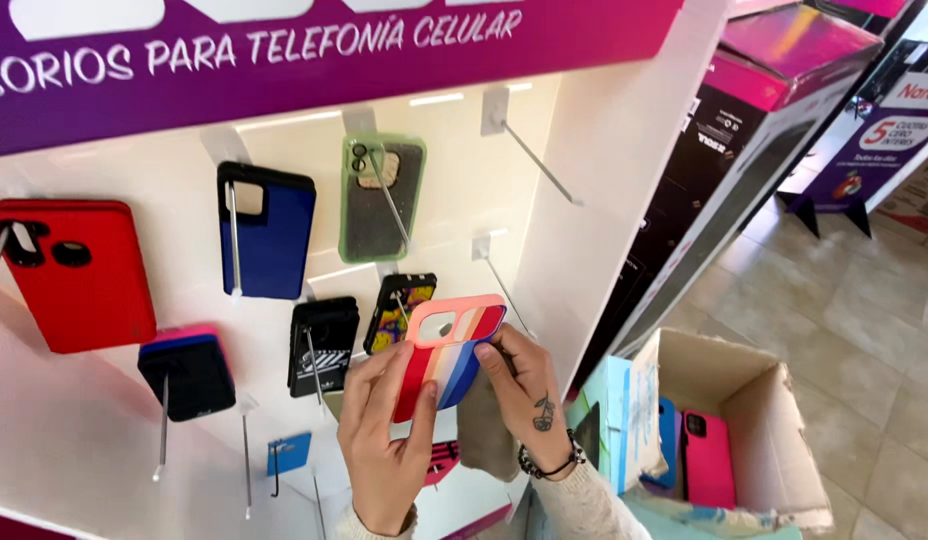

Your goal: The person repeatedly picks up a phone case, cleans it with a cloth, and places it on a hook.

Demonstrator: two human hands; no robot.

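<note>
My left hand (pixel 384 440) and right hand (pixel 524 390) pinch a striped phone case (pixel 449 355) between them, held up against the white display board (pixel 104 420) beside a bare hook (pixel 504 280). Other cases hang on hooks there (a red case (pixel 79 275), a blue case (pixel 269 235)), under a purple banner (pixel 284 60). A cardboard box (pixel 774 420) sits on the tiled floor (pixel 864 300) to my right.

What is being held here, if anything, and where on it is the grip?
A striped phone case, held in both hands: the left hand grips its lower left edge, the right hand its right edge.
</note>
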